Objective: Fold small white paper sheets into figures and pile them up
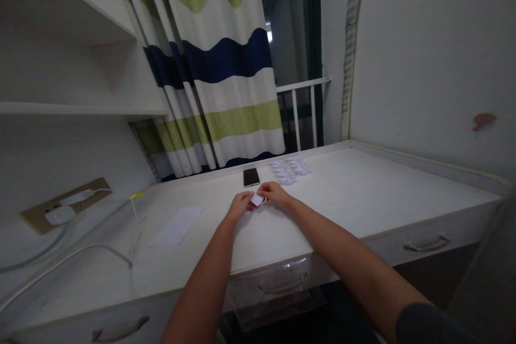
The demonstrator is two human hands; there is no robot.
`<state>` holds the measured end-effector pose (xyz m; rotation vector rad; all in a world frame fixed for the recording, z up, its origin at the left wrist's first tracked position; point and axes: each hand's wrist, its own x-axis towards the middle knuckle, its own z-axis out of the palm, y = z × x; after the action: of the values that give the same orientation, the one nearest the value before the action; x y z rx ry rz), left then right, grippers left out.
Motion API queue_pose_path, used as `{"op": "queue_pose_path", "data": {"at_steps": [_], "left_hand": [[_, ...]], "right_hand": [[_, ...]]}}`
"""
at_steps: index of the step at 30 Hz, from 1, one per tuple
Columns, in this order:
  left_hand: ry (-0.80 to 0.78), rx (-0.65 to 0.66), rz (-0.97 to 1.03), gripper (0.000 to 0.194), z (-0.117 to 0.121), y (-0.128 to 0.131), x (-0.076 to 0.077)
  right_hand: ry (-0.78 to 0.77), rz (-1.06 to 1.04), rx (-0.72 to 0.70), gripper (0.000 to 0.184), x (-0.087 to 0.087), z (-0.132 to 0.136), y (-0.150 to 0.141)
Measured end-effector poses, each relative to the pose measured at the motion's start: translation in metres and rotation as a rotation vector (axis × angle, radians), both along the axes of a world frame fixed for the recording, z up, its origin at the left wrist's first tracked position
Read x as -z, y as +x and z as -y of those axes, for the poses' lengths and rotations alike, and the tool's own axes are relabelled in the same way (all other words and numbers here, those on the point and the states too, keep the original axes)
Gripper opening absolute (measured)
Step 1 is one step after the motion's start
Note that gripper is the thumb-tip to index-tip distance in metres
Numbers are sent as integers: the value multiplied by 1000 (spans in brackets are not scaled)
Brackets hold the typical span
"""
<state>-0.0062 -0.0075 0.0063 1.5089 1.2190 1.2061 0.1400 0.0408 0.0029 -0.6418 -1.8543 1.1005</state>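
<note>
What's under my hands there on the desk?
A small white paper piece with a red edge sits between your left hand and right hand. Your fingers cover part of it, and the white desk directly beneath is hidden.

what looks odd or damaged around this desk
A reddish-brown stain marks the white wall to the right, standing out on the pale paint. The patterned strip up the wall's corner also looks worn.

Arms (334, 244) outstretched, left hand (241, 207), right hand (274, 193) close.
</note>
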Motion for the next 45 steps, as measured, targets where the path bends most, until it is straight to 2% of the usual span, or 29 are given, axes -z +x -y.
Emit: {"op": "queue_pose_path", "data": {"at_steps": [5, 8, 17, 23, 31, 40, 45], "left_hand": [[129, -12, -138, 32, -4, -3, 2], [152, -32, -156, 32, -4, -3, 2], [121, -43, -68, 29, 2, 1, -1], [188, -49, -65, 25, 3, 1, -2], [190, -50, -2, 25, 5, 3, -6], [219, -53, 51, 27, 1, 0, -5], [230, -96, 98, 28, -1, -3, -5]], "right_hand": [[-21, 38, 11, 17, 3, -1, -1], [-25, 26, 12, 19, 4, -3, -2], [-2, 19, -27, 21, 9, -3, -3], [101, 80, 66, 14, 5, -1, -1], [78, 38, 66, 16, 6, -4, -5], [45, -13, 20, 12, -2, 4, -3], [24, -56, 13, 15, -2, 3, -2]]}}
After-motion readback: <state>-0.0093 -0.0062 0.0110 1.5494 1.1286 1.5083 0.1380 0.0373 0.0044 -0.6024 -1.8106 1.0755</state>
